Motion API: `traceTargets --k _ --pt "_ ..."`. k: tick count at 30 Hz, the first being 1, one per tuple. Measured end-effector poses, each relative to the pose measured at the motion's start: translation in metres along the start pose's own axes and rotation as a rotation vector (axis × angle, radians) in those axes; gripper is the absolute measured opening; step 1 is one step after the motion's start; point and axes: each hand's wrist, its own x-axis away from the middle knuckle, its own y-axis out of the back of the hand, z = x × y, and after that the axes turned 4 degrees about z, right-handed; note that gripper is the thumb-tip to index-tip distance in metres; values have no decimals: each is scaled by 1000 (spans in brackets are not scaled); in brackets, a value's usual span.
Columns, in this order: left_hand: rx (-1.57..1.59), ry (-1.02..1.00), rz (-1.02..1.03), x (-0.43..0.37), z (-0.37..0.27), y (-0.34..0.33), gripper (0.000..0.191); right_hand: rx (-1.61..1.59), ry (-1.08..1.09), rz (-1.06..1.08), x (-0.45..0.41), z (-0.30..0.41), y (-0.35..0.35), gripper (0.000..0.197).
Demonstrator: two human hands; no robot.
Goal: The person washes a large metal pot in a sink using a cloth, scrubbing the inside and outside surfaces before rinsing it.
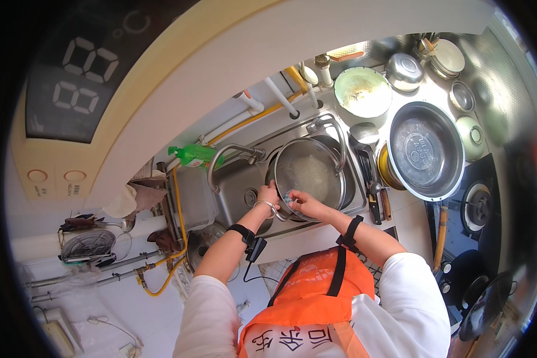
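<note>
A round glass pot lid with a metal rim, or a shallow see-through basin, lies tilted over the right bowl of a stainless steel double sink; which it is I cannot tell. My left hand grips its near left rim. Thumb and fingers of my right hand pinch a small blue-and-white scrubbing cloth or sponge against the near rim. A pale patch, perhaps foam or water, shows in its middle. One curved faucet hangs over its right side, another faucet over the left bowl.
Right of the sink lie a slotted spatula and a knife. Beyond are a large metal basin, a green enamel basin, a metal bowl and a gas stove. A green soap bottle lies at the left.
</note>
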Motion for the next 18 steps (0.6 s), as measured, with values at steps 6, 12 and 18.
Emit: traceTargets --k 6,12,18 --pt "31 -14 -12 12 -11 -10 38 250 -352 -126 -24 -48 87 13" --pt "45 -9 -62 11 7 16 41 1250 -66 -501 -82 -81 65 19" --pt "-33 -18 3 2 -3 -13 43 320 -640 -33 -80 -112 75 13"
